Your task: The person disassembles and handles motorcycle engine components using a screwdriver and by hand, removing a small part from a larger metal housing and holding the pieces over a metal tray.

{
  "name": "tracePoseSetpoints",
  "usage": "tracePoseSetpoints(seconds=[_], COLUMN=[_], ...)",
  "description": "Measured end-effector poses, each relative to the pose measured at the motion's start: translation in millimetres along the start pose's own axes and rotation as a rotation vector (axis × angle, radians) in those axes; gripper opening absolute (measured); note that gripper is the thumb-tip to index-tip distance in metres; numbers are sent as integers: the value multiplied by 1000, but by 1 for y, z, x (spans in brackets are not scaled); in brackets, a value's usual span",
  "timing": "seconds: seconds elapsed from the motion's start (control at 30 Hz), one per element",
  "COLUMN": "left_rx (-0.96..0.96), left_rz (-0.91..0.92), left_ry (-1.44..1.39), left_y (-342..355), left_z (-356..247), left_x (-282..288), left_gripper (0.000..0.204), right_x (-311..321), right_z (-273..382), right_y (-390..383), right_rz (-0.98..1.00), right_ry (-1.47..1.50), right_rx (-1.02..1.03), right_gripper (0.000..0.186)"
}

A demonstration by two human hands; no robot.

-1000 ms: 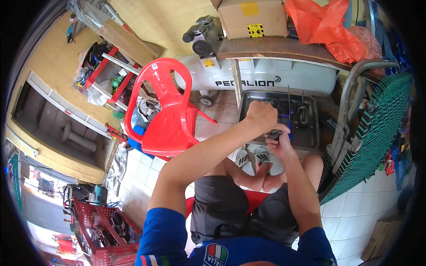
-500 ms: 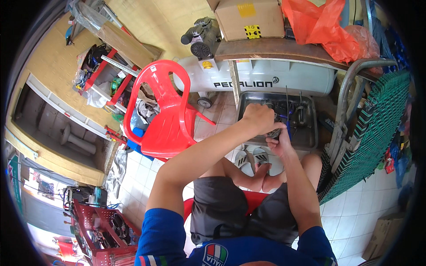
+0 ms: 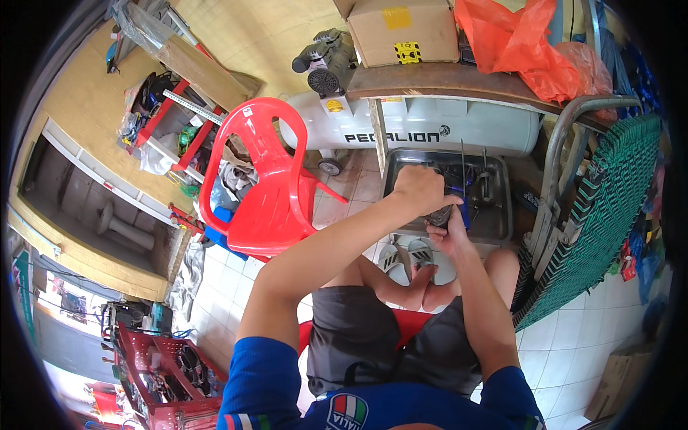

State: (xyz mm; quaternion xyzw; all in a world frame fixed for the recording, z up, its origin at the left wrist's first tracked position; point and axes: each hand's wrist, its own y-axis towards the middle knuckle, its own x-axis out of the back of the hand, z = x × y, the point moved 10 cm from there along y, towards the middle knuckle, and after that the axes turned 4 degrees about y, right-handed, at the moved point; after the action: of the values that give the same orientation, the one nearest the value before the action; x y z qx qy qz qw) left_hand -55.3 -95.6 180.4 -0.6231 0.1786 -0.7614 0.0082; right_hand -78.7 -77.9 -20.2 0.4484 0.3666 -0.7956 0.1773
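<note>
Both hands are together over the near left of a dark metal tray (image 3: 499,226) on the floor. My right hand (image 3: 448,233) grips a small dark metal part (image 3: 437,218) from below, thumb raised alongside it. My left hand (image 3: 419,188) is closed just above that part, knuckles up; what its fingers hold is hidden beneath them. In the tray lie several dark metal pieces (image 3: 484,188), long thin rods and a blue tool (image 3: 465,215), partly behind my hands.
A red plastic chair (image 3: 265,215) stands left, a green folding mesh lounger (image 3: 602,208) right. Behind are a white compressor tank (image 3: 315,122) and a wooden shelf (image 3: 390,79) with a box and orange bags. A red tool trolley (image 3: 165,380) stands lower left. Sandals (image 3: 419,254) lie below the tray.
My hands have shifted slightly leftward with the dark part, which now shows a little more beneath my left hand. My arms keep much the same pose.
</note>
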Motion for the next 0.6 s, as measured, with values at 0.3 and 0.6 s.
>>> tracePoseSetpoints(seconds=[0.3, 0.6], left_rx=[-537, -225], left_rz=[-235, -204], left_ry=[-122, -11], left_y=[-1, -3], left_z=[-12, -6], left_x=[-7, 11], left_gripper=[69, 68], right_x=[-24, -4], right_z=[1, 6], right_y=[-4, -1], right_rz=[138, -8], right_ry=[91, -86], right_rx=[-34, 81], right_gripper=[46, 41])
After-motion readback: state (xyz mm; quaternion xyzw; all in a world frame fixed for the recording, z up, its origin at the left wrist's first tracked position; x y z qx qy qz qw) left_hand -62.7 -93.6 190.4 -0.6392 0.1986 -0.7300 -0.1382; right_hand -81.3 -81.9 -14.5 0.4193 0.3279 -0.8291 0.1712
